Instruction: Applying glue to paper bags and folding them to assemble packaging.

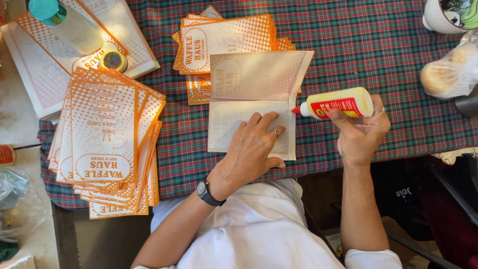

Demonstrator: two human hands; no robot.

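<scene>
On the plaid-covered counter (pixel 378 55), orange-and-white printed sheets (pixel 107 134) fan out near its left edge, with another stack (pixel 226 37) at the far middle. The left hand (pixel 254 147) presses flat, fingers spread, on a pale folded bag (pixel 249 94) near the front edge. The right hand (pixel 361 132) grips a yellow glue bottle (pixel 338 103) with a red label, its red tip seemingly touching the bag's right edge.
</scene>
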